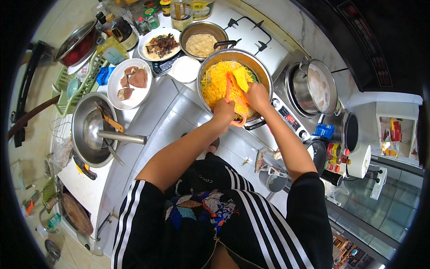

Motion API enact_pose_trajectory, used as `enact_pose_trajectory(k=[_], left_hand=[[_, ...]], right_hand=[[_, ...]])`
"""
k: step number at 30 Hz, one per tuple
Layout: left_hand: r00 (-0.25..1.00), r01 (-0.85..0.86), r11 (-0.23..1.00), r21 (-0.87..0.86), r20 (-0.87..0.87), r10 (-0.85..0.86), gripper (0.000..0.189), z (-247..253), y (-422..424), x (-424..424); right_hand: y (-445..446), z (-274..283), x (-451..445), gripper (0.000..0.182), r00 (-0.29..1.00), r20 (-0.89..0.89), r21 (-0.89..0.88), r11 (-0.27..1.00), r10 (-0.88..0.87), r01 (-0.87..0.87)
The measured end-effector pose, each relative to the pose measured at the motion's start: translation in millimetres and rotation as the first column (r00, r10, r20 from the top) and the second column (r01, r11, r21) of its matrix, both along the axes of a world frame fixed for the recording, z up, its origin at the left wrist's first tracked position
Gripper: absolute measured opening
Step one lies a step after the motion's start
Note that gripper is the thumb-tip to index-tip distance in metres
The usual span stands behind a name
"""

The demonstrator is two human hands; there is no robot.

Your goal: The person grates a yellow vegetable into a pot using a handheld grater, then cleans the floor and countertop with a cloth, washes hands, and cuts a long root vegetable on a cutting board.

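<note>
A wide metal pot [269,72] stands before me, with a heap of yellow shreds [215,75] and some green bits inside. Over it, my left hand [224,110] grips an orange-framed grater [228,84], whose looped end hangs at the pot's near rim. My right hand [258,95] has its fingers around a yellow chunk of what looks like pumpkin [240,78], held close against the grater. The fingers hide part of both, so I cannot tell exactly where they touch.
Left of the pot are a small white bowl [185,69], a pan of pale dough-like food [202,45] and a plate of meat [137,80]. A steel bowl [78,134] holds a ladle. To the right, a pot of whitish liquid [320,87] sits on an induction cooker [288,117].
</note>
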State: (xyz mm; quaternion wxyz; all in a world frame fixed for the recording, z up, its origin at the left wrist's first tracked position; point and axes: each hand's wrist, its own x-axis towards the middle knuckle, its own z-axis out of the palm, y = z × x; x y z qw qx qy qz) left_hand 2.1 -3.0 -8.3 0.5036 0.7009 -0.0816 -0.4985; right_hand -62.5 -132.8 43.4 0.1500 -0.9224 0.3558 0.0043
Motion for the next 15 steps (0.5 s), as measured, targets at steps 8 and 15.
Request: enact_pose_trajectory(k=[8,15], left_hand=[[0.996,-0.072,0.997,-0.018,-0.045,0.071,0.021,-4.5,3.0,5.1],[0.999,-0.017,1.000,-0.018,-0.043,0.017,0.021,18.6,2.3,1.0]], right_hand=[[16.5,13.0,-9.8,0.037,0.998,0.033,0.153,0.987,-0.059,0.053],[-10.4,-14.8,9.7,0.033,0.974,0.170,0.083,0.987,-0.152,0.140]])
